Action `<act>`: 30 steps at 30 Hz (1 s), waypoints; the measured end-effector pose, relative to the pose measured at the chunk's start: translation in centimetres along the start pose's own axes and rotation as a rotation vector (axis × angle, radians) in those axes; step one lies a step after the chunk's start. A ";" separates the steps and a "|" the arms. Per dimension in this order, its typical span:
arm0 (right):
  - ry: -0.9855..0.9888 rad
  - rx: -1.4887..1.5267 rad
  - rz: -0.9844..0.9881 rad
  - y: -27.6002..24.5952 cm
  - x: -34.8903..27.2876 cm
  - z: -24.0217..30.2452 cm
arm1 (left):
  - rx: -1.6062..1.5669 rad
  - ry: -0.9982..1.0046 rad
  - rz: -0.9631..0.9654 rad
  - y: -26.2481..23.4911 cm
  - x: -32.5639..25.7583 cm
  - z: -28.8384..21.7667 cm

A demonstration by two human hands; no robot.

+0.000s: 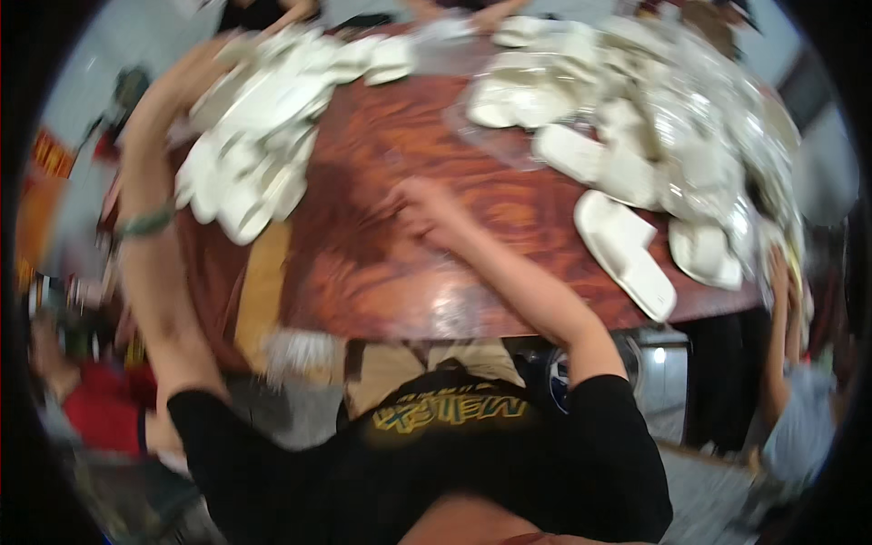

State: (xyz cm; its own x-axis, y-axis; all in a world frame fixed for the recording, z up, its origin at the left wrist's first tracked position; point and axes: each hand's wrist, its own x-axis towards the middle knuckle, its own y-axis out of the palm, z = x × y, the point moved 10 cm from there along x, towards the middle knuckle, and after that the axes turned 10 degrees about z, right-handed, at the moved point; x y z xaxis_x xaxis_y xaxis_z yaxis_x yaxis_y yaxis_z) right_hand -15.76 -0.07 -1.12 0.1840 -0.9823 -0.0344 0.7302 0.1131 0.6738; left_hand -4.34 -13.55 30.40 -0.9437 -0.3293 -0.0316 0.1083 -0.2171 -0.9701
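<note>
My left arm stretches to the far left, with a green bangle (147, 222) on its wrist. My left hand (211, 65) is against the far side of a heap of white slippers (272, 104); its fingers are blurred among them, so any grip cannot be made out. Over the middle of the dark red wood-grain table (391, 291) hangs my right hand (422, 213), its fingers curled in, and nothing shows in it. To its right, a single white slipper (627, 254) lies flat near the front edge, beside another slipper (704, 252).
A large pile of white slippers (536, 86), partly in clear plastic bags (708, 118), covers the table's far right. More slippers (386, 59) lie at the far edge. Other people sit around: a red sleeve (100, 409) at left, a light blue sleeve (804, 418) at right.
</note>
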 end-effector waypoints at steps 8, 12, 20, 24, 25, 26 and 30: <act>-0.062 0.160 -0.125 -5.2 -0.8 3.5 | -0.616 -0.314 0.092 7.1 -1.9 -7.4; -0.078 -0.024 -0.265 -6.9 -1.5 4.9 | -0.825 -0.291 0.250 16.0 -5.7 -12.5; 0.005 -0.626 -0.268 -4.6 -2.0 4.7 | -0.687 -0.311 0.263 21.0 -8.8 -17.4; -0.008 -0.407 -0.197 1.4 -1.4 4.3 | -0.607 -0.314 0.150 21.8 -10.1 -17.3; 0.003 -0.350 -0.208 2.1 -1.4 4.2 | -0.615 -0.324 0.146 22.1 -10.2 -17.2; 0.100 -0.648 -0.162 0.6 -0.2 4.5 | -0.606 -0.306 0.125 22.0 -9.9 -17.3; 0.052 -1.038 -0.079 3.7 0.5 6.1 | -0.663 -0.339 0.114 22.4 -10.6 -16.6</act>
State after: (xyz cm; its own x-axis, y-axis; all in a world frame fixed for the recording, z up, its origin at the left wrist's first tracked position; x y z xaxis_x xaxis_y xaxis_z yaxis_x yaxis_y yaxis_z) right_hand -16.99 -1.04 5.84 0.1209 -0.9877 -0.0995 0.9436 0.1455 -0.2975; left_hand 2.86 0.36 5.01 -0.7782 -0.6050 -0.1686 -0.1128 0.3987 -0.9101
